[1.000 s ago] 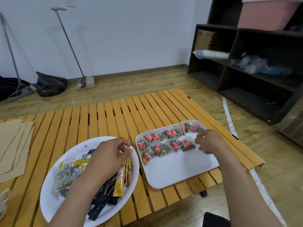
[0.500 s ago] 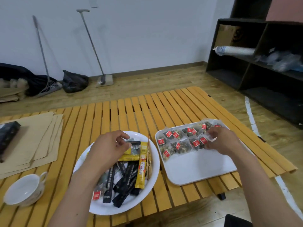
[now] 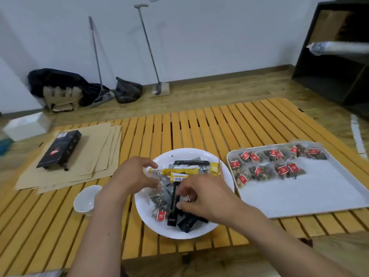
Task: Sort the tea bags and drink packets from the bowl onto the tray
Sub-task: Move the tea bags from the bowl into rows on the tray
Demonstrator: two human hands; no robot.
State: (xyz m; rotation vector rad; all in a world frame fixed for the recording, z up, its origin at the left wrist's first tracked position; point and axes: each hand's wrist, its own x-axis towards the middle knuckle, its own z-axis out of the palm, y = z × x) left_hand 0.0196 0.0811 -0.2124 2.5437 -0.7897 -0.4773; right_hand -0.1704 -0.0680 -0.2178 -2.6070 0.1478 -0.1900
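Here both hands are in the bowl (image 3: pixel 199 154): the left hand (image 3: pixel 132 175) pinches a clear tea bag, the right hand (image 3: pixel 199 193), nearer the tray (image 3: pixel 311 196) to its right, curls over black packets (image 3: pixel 173 204) lying near-to-far, grip unclear.

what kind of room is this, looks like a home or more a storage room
Probably a plain storage or utility room, not a furnished home: a long-handled broom leans on the bare white wall, a black rubbish bag sits on the wooden floor, and dark open shelving stands beside a low slatted wooden table.
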